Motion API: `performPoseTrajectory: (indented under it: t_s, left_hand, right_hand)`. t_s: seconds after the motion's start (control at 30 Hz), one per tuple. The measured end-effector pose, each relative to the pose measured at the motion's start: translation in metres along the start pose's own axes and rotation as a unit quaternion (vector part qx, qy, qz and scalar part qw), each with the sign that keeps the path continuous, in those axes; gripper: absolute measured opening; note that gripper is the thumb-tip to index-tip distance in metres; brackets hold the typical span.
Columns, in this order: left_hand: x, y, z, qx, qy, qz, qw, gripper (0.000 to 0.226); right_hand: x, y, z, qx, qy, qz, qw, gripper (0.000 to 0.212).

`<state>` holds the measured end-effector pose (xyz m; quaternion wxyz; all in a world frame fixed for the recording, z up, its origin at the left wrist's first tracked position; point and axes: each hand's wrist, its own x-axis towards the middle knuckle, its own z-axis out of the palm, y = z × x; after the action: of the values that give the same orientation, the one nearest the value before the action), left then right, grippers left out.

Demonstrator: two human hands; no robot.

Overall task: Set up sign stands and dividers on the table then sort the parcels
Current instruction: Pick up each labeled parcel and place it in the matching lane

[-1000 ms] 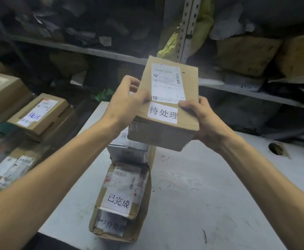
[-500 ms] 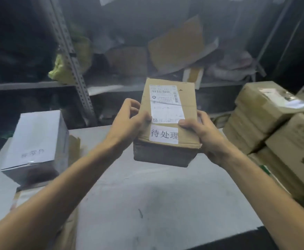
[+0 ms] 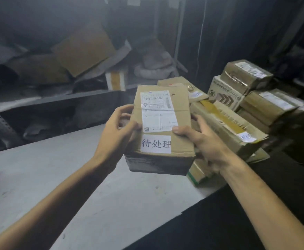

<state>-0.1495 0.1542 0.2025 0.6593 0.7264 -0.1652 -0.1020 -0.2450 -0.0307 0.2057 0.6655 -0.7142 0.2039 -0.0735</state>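
left hand and right hand grip a cardboard parcel by its long sides above the table; it looks stiff, light and easily carried.

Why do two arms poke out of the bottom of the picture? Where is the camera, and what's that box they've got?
There is no robot here. The camera sits on a person's head and looks forward and down, so you see that person's own arms, just as they do. The left hand and the right hand grip a brown cardboard parcel by its two sides, lifted above the grey table. On top of it are a shipping label with a barcode and a white sticker with three Chinese characters. To the right stands a pile of more parcels. Behind, a dim shelf holds crumpled cardboard and bags.
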Motion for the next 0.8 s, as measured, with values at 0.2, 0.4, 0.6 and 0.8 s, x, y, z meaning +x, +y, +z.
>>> performPoseTrajectory:
  t_s: [0.2,0.4,0.6,0.8]
  left_hand:
    - [0.061,0.019,0.076,-0.069,0.022,0.015,0.997,0.041]
    - [0.117,0.032,0.152,-0.082,0.041,-0.012,0.996,0.043]
    - [0.186,0.047,0.190,-0.047,0.109,-0.007,0.993,0.026]
    - [0.239,0.043,0.221,-0.045,0.226,-0.037,0.972,0.026]
  right_hand:
    - [0.056,-0.018,-0.079,-0.012,-0.004,-0.042,0.999,0.069]
    - [0.124,-0.035,-0.158,-0.050,-0.021,-0.029,0.998,0.079]
    - [0.218,-0.056,-0.193,-0.049,-0.082,-0.019,0.995,0.070]
    - [0.304,-0.068,-0.204,-0.095,-0.177,0.008,0.980,0.052]
